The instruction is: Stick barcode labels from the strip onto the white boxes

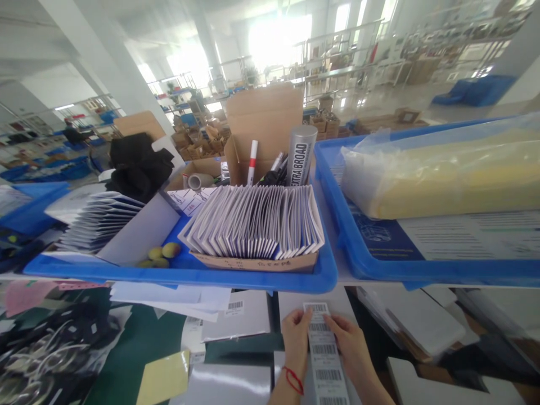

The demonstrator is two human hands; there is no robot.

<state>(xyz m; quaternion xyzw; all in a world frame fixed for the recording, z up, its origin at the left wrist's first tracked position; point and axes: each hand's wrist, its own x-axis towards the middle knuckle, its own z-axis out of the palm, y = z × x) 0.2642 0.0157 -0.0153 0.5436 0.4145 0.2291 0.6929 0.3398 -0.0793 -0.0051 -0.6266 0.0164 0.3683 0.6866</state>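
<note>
White label strip point(323, 351) sat at 6 o'clock, below the blue tray point(261, 279). Left hand point(296, 337) and right hand point(349, 342) pinched its edges, fingers partly curled. Peeling likely went best slow, from one corner, strip kept flat.

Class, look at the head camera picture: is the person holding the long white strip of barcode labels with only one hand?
No: both the left hand and the right hand pinch the long white strip of barcode labels, one at each edge.
</note>
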